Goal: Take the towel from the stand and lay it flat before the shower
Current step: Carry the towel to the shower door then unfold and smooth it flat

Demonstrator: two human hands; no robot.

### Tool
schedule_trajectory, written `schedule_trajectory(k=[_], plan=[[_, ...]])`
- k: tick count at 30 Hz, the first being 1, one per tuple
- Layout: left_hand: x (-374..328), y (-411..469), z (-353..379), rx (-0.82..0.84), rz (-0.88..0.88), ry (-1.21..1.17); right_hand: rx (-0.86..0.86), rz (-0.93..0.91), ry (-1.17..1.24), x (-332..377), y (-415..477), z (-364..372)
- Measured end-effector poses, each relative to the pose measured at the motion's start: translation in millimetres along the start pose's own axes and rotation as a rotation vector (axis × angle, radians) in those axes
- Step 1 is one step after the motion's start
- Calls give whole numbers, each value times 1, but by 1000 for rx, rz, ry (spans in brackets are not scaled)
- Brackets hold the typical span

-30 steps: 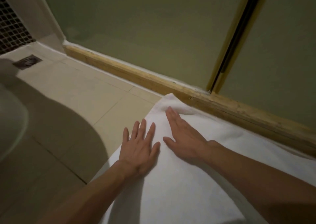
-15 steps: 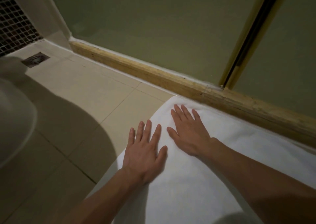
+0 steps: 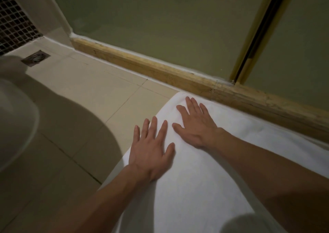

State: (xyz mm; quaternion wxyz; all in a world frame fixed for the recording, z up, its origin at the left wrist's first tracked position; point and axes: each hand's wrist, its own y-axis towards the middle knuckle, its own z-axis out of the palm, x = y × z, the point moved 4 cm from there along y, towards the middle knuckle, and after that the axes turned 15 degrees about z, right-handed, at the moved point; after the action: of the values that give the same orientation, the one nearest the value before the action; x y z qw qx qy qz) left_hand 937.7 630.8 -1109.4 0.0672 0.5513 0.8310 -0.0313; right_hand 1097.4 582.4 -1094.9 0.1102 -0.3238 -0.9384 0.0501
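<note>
- Beige floor tiles [image 3: 99, 90] are seen running up to a worn wooden threshold strip [image 3: 160, 70], above which frosted shower glass [image 3: 160, 19] is set in a brass-coloured door frame [image 3: 252, 36].
- A white towel [image 3: 195, 188] is spread on the tiles, its far edge lying against the threshold strip and its rounded corner just short of the strip, below the door frame.
- The left hand [image 3: 151, 150] is laid palm down on the towel's near-left edge, away from the strip, with the fingers spread flat and nothing gripped; the outer fingertips reach to the towel's edge.
- The right hand [image 3: 195, 124] is pressed flat on the towel closer to the strip, fingers extended and slightly fanned, nothing held.
- The two hands are placed just beside each other, thumbs apart.
- A square floor drain [image 3: 35, 58] is set in the tiles, well away from the towel, near the strip's far-left end.
- A dark mosaic-tiled wall [image 3: 12, 22] is visible beyond the drain.
</note>
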Motion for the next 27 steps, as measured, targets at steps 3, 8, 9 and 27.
schedule_trajectory(k=[3, 8, 9, 27], plan=[[-2, -1, 1, 12, 3, -2, 94, 34, -29, 1, -3, -6], [-4, -1, -1, 38, -5, 21, 132, -5, -49, 12, -28, -18], [-4, 0, -1, 48, -5, 23, 108, -30, -33, 16, -39, -17], [-47, -157, -25, 158, -97, -228, 139, -199, -8, 52, -190, 10]])
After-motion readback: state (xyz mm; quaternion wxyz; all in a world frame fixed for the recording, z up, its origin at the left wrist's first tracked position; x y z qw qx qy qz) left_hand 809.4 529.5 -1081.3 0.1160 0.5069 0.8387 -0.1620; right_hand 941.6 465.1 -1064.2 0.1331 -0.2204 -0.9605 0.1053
